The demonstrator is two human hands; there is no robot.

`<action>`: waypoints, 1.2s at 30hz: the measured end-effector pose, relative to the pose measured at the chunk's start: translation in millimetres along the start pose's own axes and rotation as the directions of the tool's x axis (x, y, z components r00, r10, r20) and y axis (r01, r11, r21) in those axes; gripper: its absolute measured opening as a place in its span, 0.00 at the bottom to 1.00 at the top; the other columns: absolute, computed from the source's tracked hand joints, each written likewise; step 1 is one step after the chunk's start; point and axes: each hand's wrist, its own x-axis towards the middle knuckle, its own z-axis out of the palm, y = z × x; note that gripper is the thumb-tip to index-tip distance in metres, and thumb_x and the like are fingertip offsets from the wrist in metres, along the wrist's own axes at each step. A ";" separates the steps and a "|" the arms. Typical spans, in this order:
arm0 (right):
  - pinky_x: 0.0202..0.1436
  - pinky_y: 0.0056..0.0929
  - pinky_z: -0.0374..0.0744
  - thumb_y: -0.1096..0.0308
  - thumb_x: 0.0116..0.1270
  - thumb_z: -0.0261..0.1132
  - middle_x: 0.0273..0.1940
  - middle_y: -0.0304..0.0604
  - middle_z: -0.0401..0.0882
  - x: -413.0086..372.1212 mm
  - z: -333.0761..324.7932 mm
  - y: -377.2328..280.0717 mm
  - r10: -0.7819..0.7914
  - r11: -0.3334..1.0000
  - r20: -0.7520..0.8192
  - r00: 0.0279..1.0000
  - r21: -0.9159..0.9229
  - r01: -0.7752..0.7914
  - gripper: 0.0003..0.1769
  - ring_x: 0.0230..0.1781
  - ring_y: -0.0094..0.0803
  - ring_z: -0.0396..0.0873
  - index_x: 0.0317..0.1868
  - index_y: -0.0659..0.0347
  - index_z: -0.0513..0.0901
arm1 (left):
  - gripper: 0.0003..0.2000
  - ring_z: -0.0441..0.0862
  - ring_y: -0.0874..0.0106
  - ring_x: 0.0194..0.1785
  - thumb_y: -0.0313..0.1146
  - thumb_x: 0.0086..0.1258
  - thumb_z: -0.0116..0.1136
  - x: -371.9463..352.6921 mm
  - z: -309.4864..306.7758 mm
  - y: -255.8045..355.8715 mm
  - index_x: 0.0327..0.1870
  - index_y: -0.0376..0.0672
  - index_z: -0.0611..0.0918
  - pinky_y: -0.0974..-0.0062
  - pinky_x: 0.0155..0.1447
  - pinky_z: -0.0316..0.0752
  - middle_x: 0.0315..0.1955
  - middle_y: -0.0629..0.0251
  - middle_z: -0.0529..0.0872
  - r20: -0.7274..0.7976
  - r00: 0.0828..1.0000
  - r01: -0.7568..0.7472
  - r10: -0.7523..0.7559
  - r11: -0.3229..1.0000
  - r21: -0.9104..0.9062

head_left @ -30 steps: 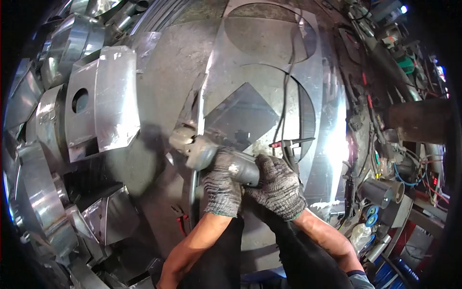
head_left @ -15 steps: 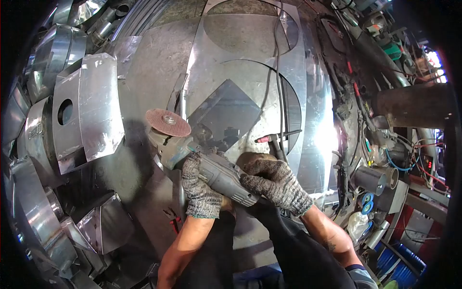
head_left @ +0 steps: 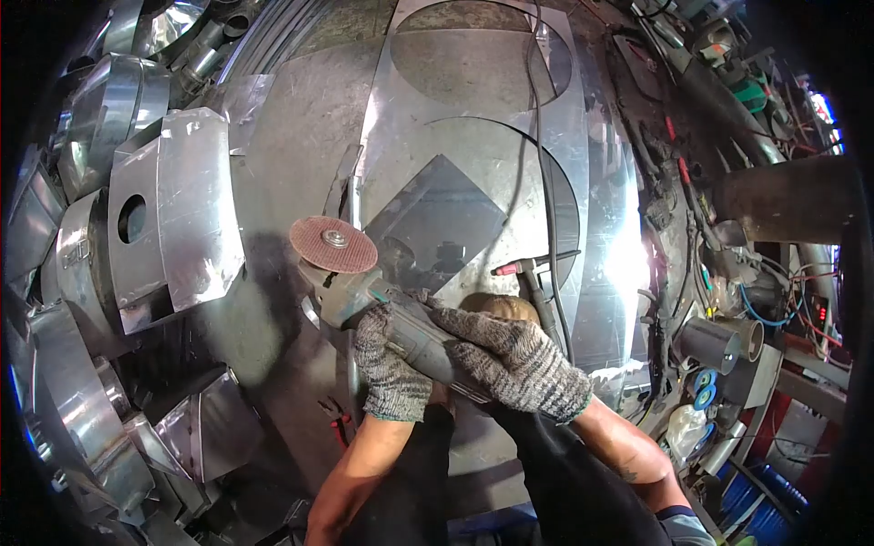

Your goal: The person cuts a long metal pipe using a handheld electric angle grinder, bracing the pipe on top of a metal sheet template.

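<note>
Angle grinder [head_left: 421,338] is held at lower centre, its body gripped by the left hand [head_left: 390,364]; the right hand [head_left: 523,359] is laid along its rear, whether fully closed cannot be told. The abrasive disc [head_left: 332,244], hidden a second ago, is now turned face-up, so no cutting appears under way. A dark plate [head_left: 442,209] is seen mid-frame, a welding torch [head_left: 533,278] right of centre.

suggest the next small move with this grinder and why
Perhaps roll the grinder until its reddish disc faces down: the disc faces up toward the camera, and the left hand and right hand are both on the tool's body, so they could turn it together.
</note>
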 end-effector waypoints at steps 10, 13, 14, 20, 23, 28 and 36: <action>0.63 0.37 0.81 0.67 0.78 0.63 0.59 0.55 0.87 -17.3 -6.9 -12.4 0.022 0.986 -0.069 0.997 0.165 -0.011 0.24 0.57 0.37 0.87 0.72 0.61 0.80 | 0.42 0.82 0.46 0.63 0.45 0.60 0.74 0.4 -7.3 11.2 0.73 0.36 0.71 0.41 0.70 0.78 0.62 0.44 0.82 0.482 0.876 0.006 0.025 0.998 -0.063; 0.64 0.37 0.81 0.67 0.78 0.63 0.58 0.55 0.88 -20.2 -4.3 -5.3 0.000 0.994 -0.091 0.996 0.108 0.010 0.24 0.58 0.37 0.87 0.71 0.62 0.80 | 0.40 0.83 0.46 0.61 0.48 0.62 0.72 2.8 -10.0 5.5 0.72 0.35 0.71 0.42 0.69 0.80 0.59 0.44 0.83 0.494 0.870 0.017 0.013 0.998 -0.055; 0.65 0.37 0.81 0.67 0.78 0.63 0.59 0.55 0.88 -20.8 -2.2 1.0 -0.046 0.995 -0.118 0.992 0.084 0.056 0.24 0.59 0.38 0.86 0.71 0.63 0.80 | 0.40 0.84 0.46 0.61 0.49 0.62 0.72 1.5 -10.2 4.8 0.72 0.36 0.72 0.42 0.69 0.80 0.58 0.44 0.83 0.458 0.889 0.029 -0.013 0.999 -0.028; 0.68 0.39 0.80 0.67 0.80 0.64 0.64 0.56 0.80 -16.1 8.4 14.8 0.019 0.974 -0.079 0.997 0.227 -0.001 0.25 0.65 0.42 0.82 0.72 0.65 0.74 | 0.33 0.84 0.45 0.59 0.47 0.65 0.68 22.3 -31.3 0.3 0.67 0.38 0.74 0.42 0.67 0.81 0.57 0.44 0.84 0.475 0.872 0.185 -0.114 0.977 -0.104; 0.69 0.38 0.79 0.67 0.80 0.64 0.65 0.55 0.79 -15.6 13.7 15.0 0.009 0.951 -0.100 0.995 0.308 0.022 0.24 0.67 0.41 0.80 0.71 0.66 0.73 | 0.28 0.84 0.46 0.59 0.46 0.70 0.63 18.1 -20.8 -1.7 0.66 0.39 0.75 0.42 0.67 0.79 0.56 0.43 0.84 0.606 0.795 0.118 0.022 0.975 -0.190; 0.72 0.40 0.77 0.53 0.72 0.75 0.66 0.56 0.77 -18.2 11.3 -2.8 0.096 0.955 -0.030 0.995 0.284 -0.083 0.40 0.68 0.43 0.78 0.74 0.68 0.70 | 0.29 0.83 0.47 0.60 0.46 0.68 0.65 9.4 -13.9 2.7 0.65 0.37 0.76 0.43 0.69 0.78 0.57 0.44 0.84 0.428 0.904 0.086 -0.018 0.986 -0.140; 0.68 0.48 0.79 0.51 0.54 0.81 0.62 0.62 0.80 -4.2 19.1 -0.8 0.090 0.852 -0.126 0.988 -0.503 -0.142 0.49 0.66 0.56 0.78 0.72 0.66 0.72 | 0.30 0.79 0.47 0.67 0.43 0.72 0.64 5.5 -10.2 2.3 0.69 0.34 0.74 0.43 0.76 0.73 0.63 0.45 0.80 0.348 0.937 0.050 0.018 0.982 -0.184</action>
